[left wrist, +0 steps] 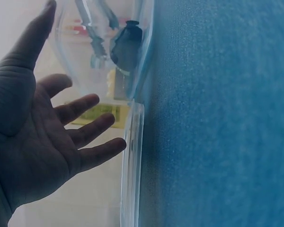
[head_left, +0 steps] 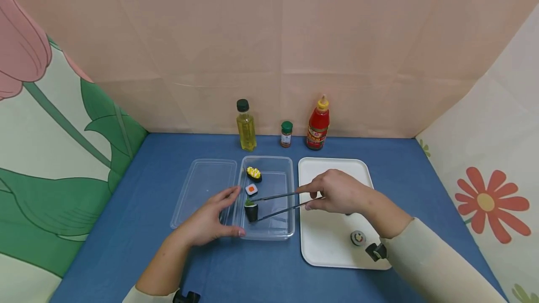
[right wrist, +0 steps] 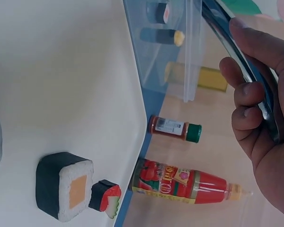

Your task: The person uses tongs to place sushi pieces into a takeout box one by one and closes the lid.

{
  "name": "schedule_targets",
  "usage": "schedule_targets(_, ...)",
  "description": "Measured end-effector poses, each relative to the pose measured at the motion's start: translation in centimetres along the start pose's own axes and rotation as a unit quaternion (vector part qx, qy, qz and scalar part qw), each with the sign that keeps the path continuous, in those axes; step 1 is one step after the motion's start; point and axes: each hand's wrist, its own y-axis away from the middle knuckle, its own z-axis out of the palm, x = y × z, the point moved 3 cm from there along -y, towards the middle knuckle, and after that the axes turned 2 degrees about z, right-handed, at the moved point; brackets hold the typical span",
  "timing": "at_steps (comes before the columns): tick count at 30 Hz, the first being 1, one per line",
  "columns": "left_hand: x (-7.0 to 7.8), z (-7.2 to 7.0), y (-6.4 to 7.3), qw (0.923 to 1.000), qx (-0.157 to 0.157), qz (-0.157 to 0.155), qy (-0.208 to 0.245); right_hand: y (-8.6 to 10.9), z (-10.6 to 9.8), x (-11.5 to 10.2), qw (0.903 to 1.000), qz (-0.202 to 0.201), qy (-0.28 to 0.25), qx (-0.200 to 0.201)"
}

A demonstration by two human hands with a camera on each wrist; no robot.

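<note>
My right hand [head_left: 338, 191] holds metal tongs [head_left: 275, 196], which reach left into a clear plastic container [head_left: 273, 229]. The tong tips stand on either side of a dark gunkan-like sushi piece with a green top [head_left: 251, 212]; whether they touch it, I cannot tell. Behind that piece, along the container's left side, lie a white roll with an orange centre [head_left: 251, 189] and a yellow-topped sushi piece [head_left: 254, 173]. Fingers spread, my left hand [head_left: 206, 221] is at the container's left wall, its thumb by the front left corner. The left wrist view shows its palm holding nothing.
A clear lid [head_left: 206, 176] lies left of the container. On the white tray [head_left: 324, 251] are a smiley-faced roll [head_left: 358, 238], a square roll [right wrist: 75, 187] and a small red-and-green roll [right wrist: 105, 196]. An oil bottle [head_left: 246, 130], spice jar [head_left: 286, 134] and red sauce bottle [head_left: 317, 127] stand behind.
</note>
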Motion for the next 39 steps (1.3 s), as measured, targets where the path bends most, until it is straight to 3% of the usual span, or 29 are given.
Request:
schedule_targets(14,0.0,-0.2,-0.2,1.0,0.002,0.002,-0.001,1.6,-1.0,0.4,0.9995,0.012,-0.009,0.026)
schedule_targets(26,-0.1,0.0,-0.1,1.0,0.002,-0.003,0.006,5.3,-0.8,2.1,0.9936,0.057,-0.068,0.07)
schedule_targets(32,0.0,0.0,-0.1,1.0,0.001,-0.008,0.005,7.0,-0.6,2.7,0.9916,0.066,-0.065,0.09)
schedule_targets(39,0.2,0.0,0.0,0.9999,0.004,-0.015,0.005,8.6,-0.8,3.3,0.9894,0.051,-0.044,0.129)
